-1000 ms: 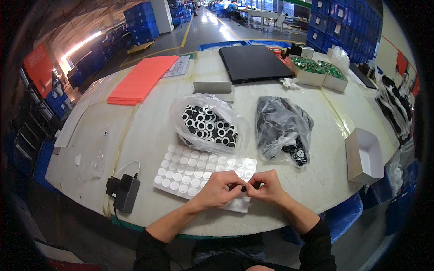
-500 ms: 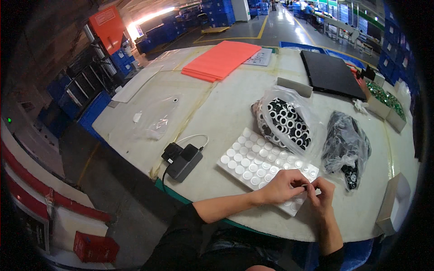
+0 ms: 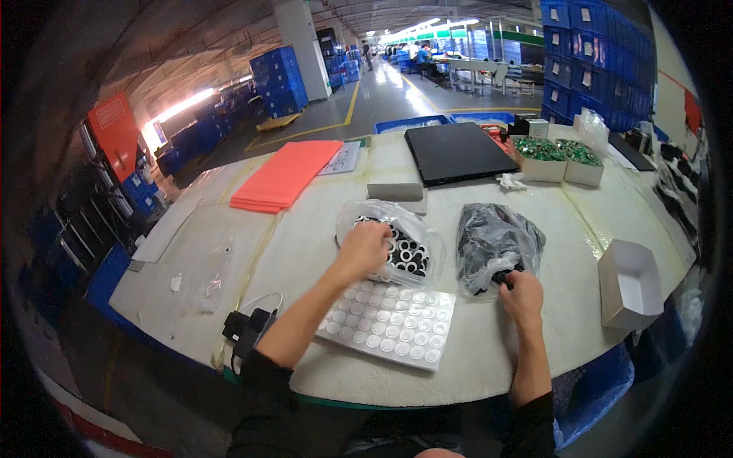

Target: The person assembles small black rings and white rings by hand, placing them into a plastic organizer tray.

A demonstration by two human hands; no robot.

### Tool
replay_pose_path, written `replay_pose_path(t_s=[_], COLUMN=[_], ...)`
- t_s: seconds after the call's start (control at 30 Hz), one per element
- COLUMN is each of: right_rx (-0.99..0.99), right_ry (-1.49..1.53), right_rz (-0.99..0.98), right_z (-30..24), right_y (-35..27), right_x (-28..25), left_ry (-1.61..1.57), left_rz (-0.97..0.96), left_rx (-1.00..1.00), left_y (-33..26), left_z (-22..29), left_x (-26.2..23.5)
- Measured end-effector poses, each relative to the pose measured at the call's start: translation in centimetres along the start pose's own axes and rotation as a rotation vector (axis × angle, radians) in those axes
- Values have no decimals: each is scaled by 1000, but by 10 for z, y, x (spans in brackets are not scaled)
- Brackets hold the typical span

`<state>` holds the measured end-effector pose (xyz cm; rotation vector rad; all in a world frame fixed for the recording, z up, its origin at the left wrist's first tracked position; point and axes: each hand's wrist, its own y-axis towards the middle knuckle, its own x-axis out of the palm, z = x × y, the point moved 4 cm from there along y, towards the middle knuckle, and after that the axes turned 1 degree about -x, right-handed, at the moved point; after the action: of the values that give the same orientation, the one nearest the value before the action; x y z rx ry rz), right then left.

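My left hand [image 3: 365, 249] reaches into a clear plastic bag [image 3: 429, 243] of black-and-white rings [image 3: 407, 254]. Its fingers are curled together over the rings, and the tips are partly hidden. At the mouth of a second clear bag [image 3: 500, 229], which holds small black parts, my right hand [image 3: 524, 296] is closed with thumb and fingers together. What it pinches is too small to make out. A white tray [image 3: 389, 320] with rows of round white pieces lies on the table below the ring bag, partly behind my left forearm.
A black power adapter [image 3: 248, 330] with a cable lies left of the tray. An open white box [image 3: 630, 286] stands at the right. Farther back are orange sheets [image 3: 286, 174], a black flat panel [image 3: 458, 153] and boxes of green pieces [image 3: 538, 159].
My hands have parted from above the tray. The left went up and left to the ring bag, the right to the bag of black parts. The view has turned right.
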<state>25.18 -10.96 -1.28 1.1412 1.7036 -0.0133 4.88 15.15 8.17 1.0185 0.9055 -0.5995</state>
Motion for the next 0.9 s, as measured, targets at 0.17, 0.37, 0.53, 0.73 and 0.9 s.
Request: replay_pose_path(t_s=[0.17,0.37,0.53,0.73,0.9], right_rx=[26,71,8,37,16], right_ry=[-73,-46,-91,-13,-22], right_rz=[-96,-126,-110,11,14], right_z=[2,2,-1,-6,9], right_y=[2,-2,2,7,10], right_x=[6,-5,8,5,0], left_ry=[351,28,-222,-506,-431], left_rz=[16,164,130,134,143], left_rx=[51,311,-94,-521,-504], left_y=[14,-82,-144,-185,-186], left_z=[2,74,27,-30,-33], left_x=[-17,-39,-38,-28,-32])
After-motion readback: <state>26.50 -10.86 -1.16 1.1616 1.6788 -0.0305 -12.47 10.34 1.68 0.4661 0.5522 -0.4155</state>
